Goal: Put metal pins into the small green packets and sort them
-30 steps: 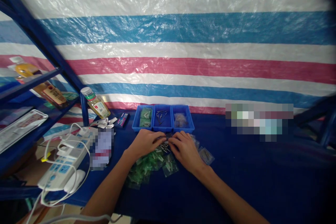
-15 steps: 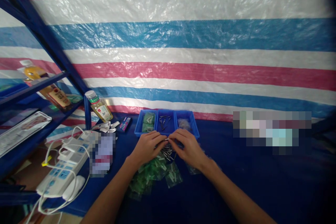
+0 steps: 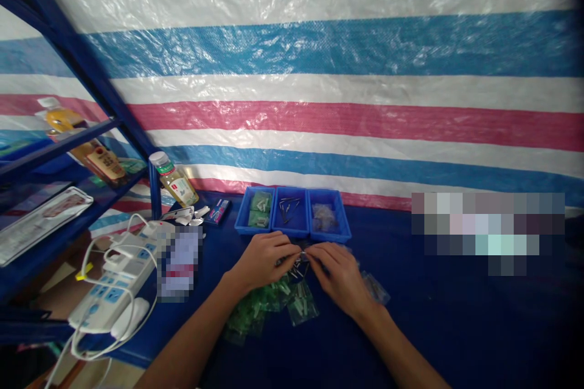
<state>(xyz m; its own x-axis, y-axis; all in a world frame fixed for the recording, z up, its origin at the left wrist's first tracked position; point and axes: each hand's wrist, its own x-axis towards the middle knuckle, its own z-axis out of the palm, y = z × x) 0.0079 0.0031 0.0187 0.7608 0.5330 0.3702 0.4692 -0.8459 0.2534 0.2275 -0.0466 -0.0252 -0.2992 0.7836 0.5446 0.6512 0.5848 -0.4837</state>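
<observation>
Three blue bins (image 3: 292, 213) — green packets (image 3: 260, 206), metal pins (image 3: 286, 209), clear bag (image 3: 323, 217) — hands (image 3: 262, 261) (image 3: 340, 276) pinching a pin (image 3: 302, 253)

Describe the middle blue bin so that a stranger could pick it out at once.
Against the striped plastic tarp, on the dark blue table top, three blue plastic bins stand side by side. Pick the middle bin: it holds loose thin metal pins, while the left bin holds small green-tinted packets and the right bin a clear plastic bag.
</observation>
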